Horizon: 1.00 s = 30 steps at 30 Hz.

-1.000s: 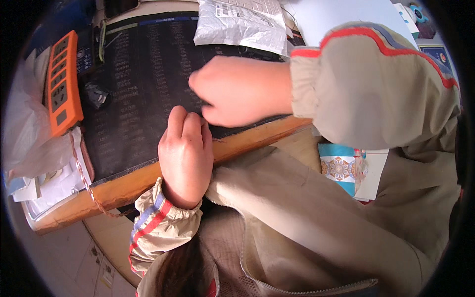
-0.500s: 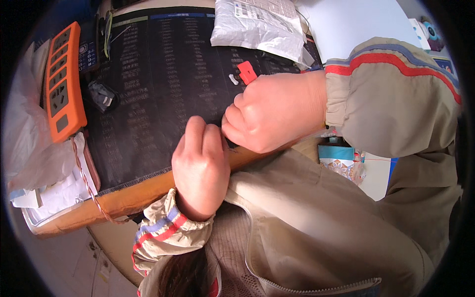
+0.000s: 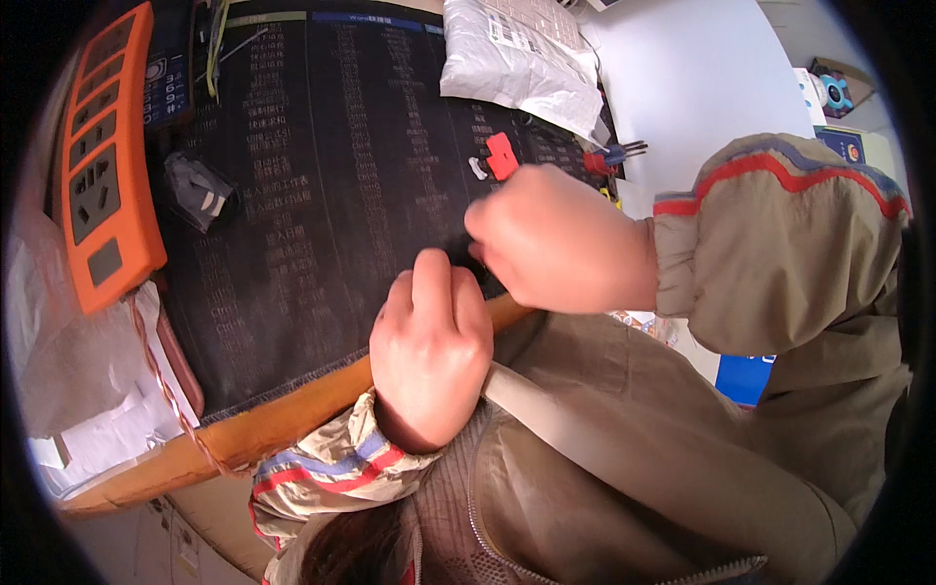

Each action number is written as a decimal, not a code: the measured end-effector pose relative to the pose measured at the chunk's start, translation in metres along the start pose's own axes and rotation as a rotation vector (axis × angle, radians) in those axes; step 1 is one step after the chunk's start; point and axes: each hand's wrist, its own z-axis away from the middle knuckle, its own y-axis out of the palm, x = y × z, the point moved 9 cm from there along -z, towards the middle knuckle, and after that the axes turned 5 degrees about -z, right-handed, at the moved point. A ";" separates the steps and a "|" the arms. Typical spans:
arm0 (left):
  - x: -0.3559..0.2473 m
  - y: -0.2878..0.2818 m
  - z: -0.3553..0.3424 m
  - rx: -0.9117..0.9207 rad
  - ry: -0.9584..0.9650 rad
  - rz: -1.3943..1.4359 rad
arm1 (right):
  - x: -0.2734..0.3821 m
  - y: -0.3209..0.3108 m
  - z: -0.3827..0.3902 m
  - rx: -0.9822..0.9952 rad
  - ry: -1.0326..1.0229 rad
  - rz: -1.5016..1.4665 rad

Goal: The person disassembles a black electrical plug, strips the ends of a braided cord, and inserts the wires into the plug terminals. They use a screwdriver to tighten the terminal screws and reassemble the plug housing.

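My left hand [image 3: 430, 353] is closed at the front edge of a dark printed desk mat [image 3: 322, 195], fingertips curled under. Just above and right of it, my right hand [image 3: 561, 244], slightly blurred, is closed with thumb and fingers pinched toward the left hand. Whatever either hand holds is hidden. A small red plastic piece [image 3: 499, 156] and a little white piece [image 3: 477, 168] lie on the mat just beyond my right hand.
An orange power strip [image 3: 109, 166] with a cord and a small clear bag [image 3: 200, 190] are at left. A silver mailer [image 3: 517, 68] lies at the back, near a dark plug-like item [image 3: 614, 153]. The wooden desk edge [image 3: 292, 395] runs below the mat.
Both closed hands have shifted rightward along the desk edge, uncovering the red and white pieces that were hidden behind my right hand. The whole view has also shifted somewhat.
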 end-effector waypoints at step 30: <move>0.023 0.001 0.009 -0.090 -0.074 0.240 | -0.069 0.048 0.039 -0.470 -0.213 -0.753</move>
